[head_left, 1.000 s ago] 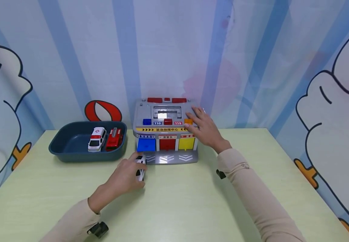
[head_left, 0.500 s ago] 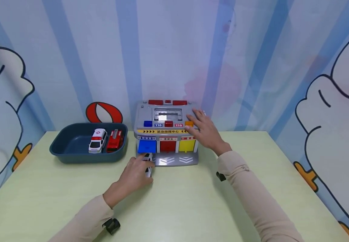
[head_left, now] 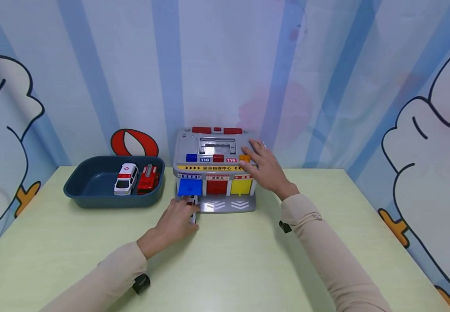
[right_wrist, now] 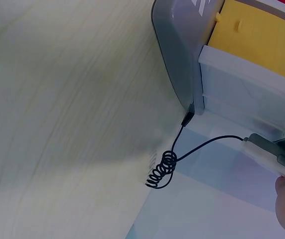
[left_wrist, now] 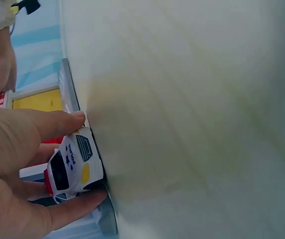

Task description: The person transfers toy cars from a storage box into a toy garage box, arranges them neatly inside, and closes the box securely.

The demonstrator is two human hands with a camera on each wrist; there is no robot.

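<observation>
My left hand (head_left: 174, 221) pinches a small white toy police car (left_wrist: 75, 162) between thumb and fingers. The car stands on the grey front ramp (head_left: 229, 204) of a toy emergency station (head_left: 216, 168), in front of its blue door (head_left: 190, 187), which is tilted outward. In the head view the hand covers much of the car. Laid on the right side of the station's roof, my right hand (head_left: 265, 169) has its fingers stretched out. The station's red door (head_left: 216, 187) and yellow door (head_left: 241, 186) are down.
Left of the station stands a dark blue tray (head_left: 92, 201) holding a white toy ambulance (head_left: 125, 179) and a red toy fire engine (head_left: 148, 179). A handset (right_wrist: 269, 155) with a coiled black cord (right_wrist: 165, 167) hangs at the station's right side. A patterned curtain (head_left: 217, 65) is behind the table.
My left hand has moved the police car to the right and then forward, onto the ramp before the blue door. The right hand stays on the roof.
</observation>
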